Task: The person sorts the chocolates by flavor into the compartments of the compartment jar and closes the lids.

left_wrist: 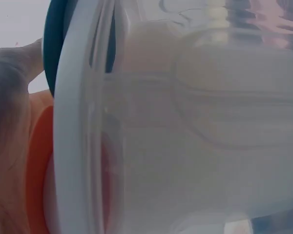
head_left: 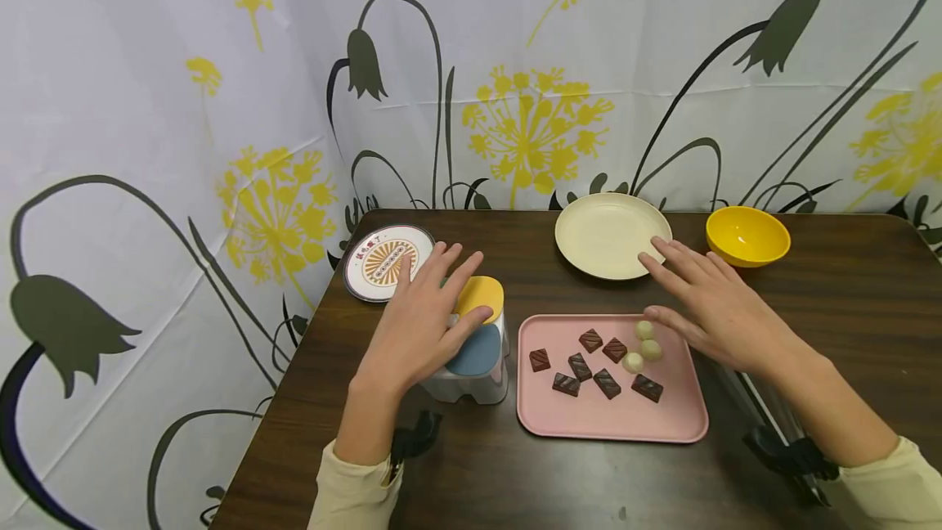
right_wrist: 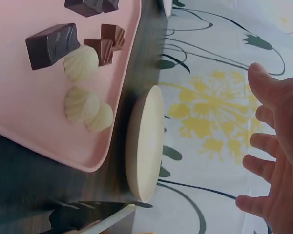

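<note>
My left hand point(head_left: 423, 325), fingers spread, is over a clear-sided container point(head_left: 482, 391) with coloured lids, including a yellow lid point(head_left: 480, 298) and a blue lid point(head_left: 474, 350). Whether it touches them I cannot tell. The right hand point(head_left: 710, 309) hovers by the right edge of a pink tray point(head_left: 611, 425), its fingers apart and holding nothing. On that tray lie several dark chocolates point(head_left: 607, 384) and three pale swirled sweets point(head_left: 651, 350). In the left wrist view, the container wall point(left_wrist: 210, 161) fills most of the picture, beside an orange lid point(left_wrist: 37, 170).
A cream plate point(head_left: 607, 235) and a yellow bowl point(head_left: 746, 237) stand at the back of the dark wooden table point(head_left: 559, 485). A printed white plate point(head_left: 390, 264) lies at back left. A long metal utensil point(head_left: 758, 399) is partly hidden under the right forearm. Flowered cloth hangs behind.
</note>
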